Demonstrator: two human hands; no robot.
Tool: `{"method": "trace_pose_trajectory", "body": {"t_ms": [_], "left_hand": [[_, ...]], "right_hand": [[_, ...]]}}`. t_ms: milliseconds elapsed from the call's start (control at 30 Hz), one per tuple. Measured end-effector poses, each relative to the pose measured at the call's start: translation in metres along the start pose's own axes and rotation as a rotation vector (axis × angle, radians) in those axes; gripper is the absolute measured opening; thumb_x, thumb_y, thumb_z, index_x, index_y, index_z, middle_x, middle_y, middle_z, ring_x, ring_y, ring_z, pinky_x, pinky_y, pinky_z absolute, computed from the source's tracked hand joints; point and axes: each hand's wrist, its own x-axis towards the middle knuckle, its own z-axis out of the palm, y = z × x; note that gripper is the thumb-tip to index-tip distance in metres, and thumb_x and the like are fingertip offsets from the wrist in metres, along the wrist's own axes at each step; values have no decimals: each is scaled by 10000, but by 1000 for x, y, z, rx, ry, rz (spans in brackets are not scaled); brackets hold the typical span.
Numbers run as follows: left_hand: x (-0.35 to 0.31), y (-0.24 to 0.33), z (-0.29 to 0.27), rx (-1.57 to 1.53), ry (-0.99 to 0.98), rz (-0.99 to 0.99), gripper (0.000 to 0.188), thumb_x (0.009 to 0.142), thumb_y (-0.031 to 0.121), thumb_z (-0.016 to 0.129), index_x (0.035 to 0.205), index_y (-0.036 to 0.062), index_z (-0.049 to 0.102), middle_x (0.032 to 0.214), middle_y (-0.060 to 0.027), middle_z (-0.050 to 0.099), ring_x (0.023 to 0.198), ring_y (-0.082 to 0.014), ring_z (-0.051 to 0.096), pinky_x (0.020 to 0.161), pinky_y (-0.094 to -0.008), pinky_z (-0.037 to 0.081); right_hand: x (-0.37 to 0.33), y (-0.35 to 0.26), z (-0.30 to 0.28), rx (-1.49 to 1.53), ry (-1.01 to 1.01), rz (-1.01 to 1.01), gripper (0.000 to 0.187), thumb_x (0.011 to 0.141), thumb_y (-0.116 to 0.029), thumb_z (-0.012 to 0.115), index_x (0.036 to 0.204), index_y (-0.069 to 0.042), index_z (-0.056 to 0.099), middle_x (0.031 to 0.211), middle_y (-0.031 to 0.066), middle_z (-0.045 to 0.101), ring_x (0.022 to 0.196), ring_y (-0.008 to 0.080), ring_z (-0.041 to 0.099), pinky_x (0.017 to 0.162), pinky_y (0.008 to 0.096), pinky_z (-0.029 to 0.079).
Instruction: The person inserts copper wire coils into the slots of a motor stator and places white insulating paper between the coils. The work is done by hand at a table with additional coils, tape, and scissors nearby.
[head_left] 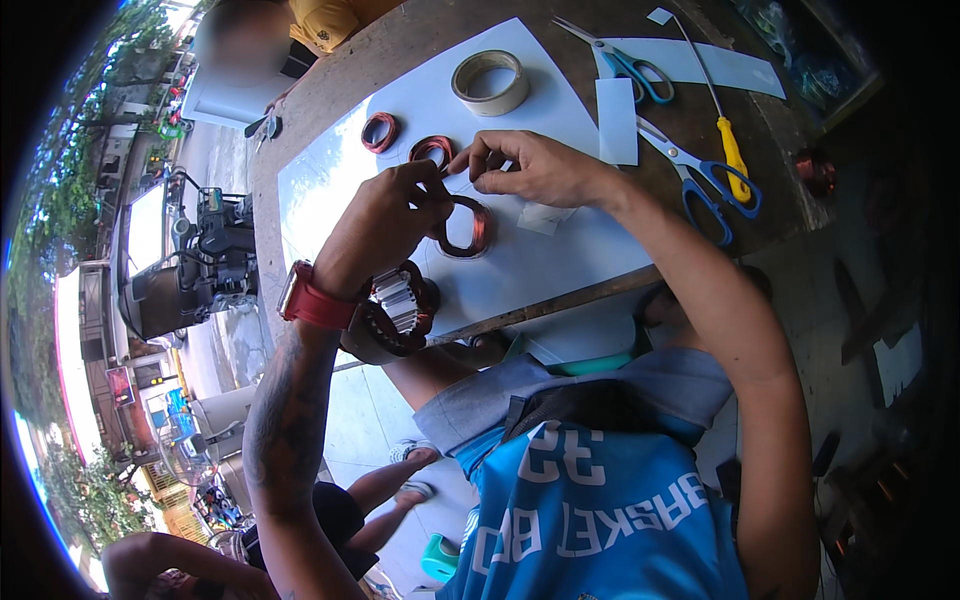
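Note:
My left hand is closed in a pinch at the upper left edge of a copper wire coil, which rests on the white sheet. Close by on the right, my right hand has its thumb and fingers pinched together; whatever they hold is too thin to make out. Just beyond my fingertips lies a second copper coil, and a smaller one sits farther left. Beneath my left wrist, at the near table edge, stands a slotted metal motor stator, partly hidden by the wrist.
A white sheet covers much of the table. Beyond my hands are a tape roll and teal-handled scissors. Blue-handled scissors, a yellow screwdriver and paper strips lie right. Another person is across the table.

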Motion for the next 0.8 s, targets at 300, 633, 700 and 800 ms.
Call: {"method": "trace_pose_trajectory", "body": {"t_ms": [300,633,700,800], "left_hand": [[1,0,-1,-28,-1,-9,183,970,92,723,1068,-59,689,850,-167,767,807,-225,797,713,-327,604],[0,-1,0,-60,-4,-33,198,968,94,738,1077,-66,693,863,-162,772,804,-224,795,718,-333,605],[0,-2,0,-42,1,-39,191,967,93,735,1071,-62,693,862,-170,773,798,-233,794,719,-343,604],[0,-3,1,14,20,-8,187,963,101,735,1059,-54,693,865,-186,775,788,-250,793,723,-357,603]], "right_hand": [[7,5,-3,151,85,-38,242,1054,-165,635,1251,-26,612,1109,44,701,1024,126,649,916,300,506],[2,-7,7,-37,59,0,301,939,-239,796,1137,-14,766,1071,151,753,1008,214,718,965,361,539],[6,-4,-2,-268,34,-27,347,927,-279,802,1172,-37,763,1144,152,738,1080,253,702,1003,381,532],[14,6,-18,-850,290,-134,414,914,-326,803,1238,-75,743,1302,147,676,1230,303,629,1101,441,481]]}}
